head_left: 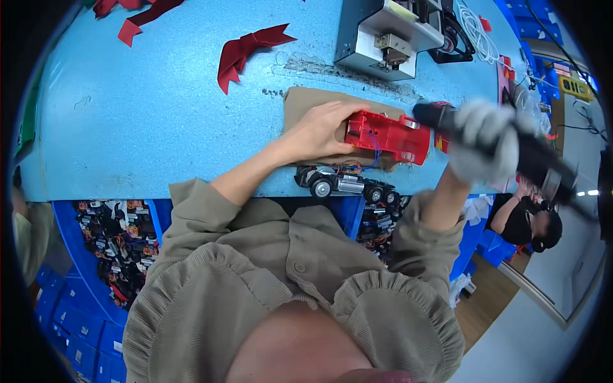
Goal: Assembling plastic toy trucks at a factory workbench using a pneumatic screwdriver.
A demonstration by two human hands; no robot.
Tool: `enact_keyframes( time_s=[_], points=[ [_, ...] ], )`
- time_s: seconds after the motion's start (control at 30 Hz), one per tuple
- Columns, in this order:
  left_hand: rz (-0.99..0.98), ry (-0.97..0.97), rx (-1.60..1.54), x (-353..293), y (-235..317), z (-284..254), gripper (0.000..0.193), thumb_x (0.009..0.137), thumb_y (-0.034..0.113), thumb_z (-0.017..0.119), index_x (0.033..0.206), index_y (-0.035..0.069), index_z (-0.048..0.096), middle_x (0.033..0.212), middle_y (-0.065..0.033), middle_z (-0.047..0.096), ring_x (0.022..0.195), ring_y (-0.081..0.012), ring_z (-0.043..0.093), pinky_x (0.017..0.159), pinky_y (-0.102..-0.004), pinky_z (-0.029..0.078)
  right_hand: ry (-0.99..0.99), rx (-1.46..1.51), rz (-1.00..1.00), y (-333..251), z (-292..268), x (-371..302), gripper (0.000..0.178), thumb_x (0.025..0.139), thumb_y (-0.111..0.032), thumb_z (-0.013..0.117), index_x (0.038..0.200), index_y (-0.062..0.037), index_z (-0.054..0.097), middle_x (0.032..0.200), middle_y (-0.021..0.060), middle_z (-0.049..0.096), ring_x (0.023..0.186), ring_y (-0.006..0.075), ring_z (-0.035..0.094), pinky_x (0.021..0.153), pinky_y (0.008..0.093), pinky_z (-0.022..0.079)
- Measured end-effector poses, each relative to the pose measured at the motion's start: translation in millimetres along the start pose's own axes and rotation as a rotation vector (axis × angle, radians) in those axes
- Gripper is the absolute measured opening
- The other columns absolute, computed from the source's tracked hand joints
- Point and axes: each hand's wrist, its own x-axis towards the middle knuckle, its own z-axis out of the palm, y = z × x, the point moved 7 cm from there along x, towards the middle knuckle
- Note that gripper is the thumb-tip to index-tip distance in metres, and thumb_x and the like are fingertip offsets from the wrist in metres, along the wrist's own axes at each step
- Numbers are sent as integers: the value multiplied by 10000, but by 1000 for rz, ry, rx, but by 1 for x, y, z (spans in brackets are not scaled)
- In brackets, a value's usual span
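Note:
My bare left hand (322, 133) grips the left end of a red plastic toy truck body (399, 137), its hollow underside facing up. Blue wires run from inside it toward a black and silver truck chassis (348, 184) with wheels, lying at the table's near edge. Brown cardboard (303, 101) lies under the red body. In a white glove, my right hand (488, 140) is closed round a long black tool (543, 163) that looks like an electric screwdriver. It is held above the table, right of the body, and smeared by motion.
A grey metal machine (383, 48) stands at the back, with coiled white cable (479, 35) beside it. Dark red ribbon bows (249, 51) lie on the blue table (159, 115). Below the near edge, blue bins (89, 249) hold truck parts. Another person (527, 220) sits at right.

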Motion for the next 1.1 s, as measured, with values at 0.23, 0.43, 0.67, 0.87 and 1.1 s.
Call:
enact_keyframes(
  time_s=[0.23, 0.43, 0.67, 0.87, 1.1],
  points=[
    [39, -13, -27, 8, 6, -1, 600, 635, 124, 714, 1180, 38, 478, 1095, -150, 563, 1019, -304, 546, 884, -363, 435, 68, -317, 31, 55, -50, 76, 209, 804, -130, 516, 997, -63, 471, 637, 36, 468, 528, 162, 450, 557, 368, 421],
    [13, -7, -9, 4, 3, -2, 599, 632, 137, 720, 1172, 32, 483, 1104, -152, 560, 1023, -308, 543, 880, -365, 435, 272, -212, 38, 35, -54, 30, 243, 797, -150, 540, 1015, -73, 465, 623, 31, 452, 514, 166, 450, 553, 374, 427],
    [50, 7, 7, 7, 8, -3, 608, 630, 142, 725, 1172, 21, 479, 1108, -154, 558, 1039, -309, 534, 895, -367, 428, 242, -325, -110, 26, -72, 61, 245, 812, -186, 521, 1034, -96, 468, 617, 25, 423, 522, 165, 448, 573, 378, 423],
    [50, -6, -4, 6, 6, -1, 612, 628, 137, 723, 1176, 23, 475, 1113, -154, 554, 1045, -306, 531, 902, -368, 424, 42, -71, 191, 72, -81, 85, 250, 806, -162, 532, 1037, -88, 469, 641, 38, 446, 534, 179, 466, 578, 390, 430],
    [53, -7, -22, 5, 6, 0, 610, 629, 126, 718, 1178, 29, 471, 1111, -152, 552, 1041, -309, 531, 901, -370, 424, 242, -392, -17, 37, -52, 39, 248, 795, -160, 543, 1021, -78, 480, 635, 36, 457, 514, 178, 462, 545, 353, 422]
  ],
)
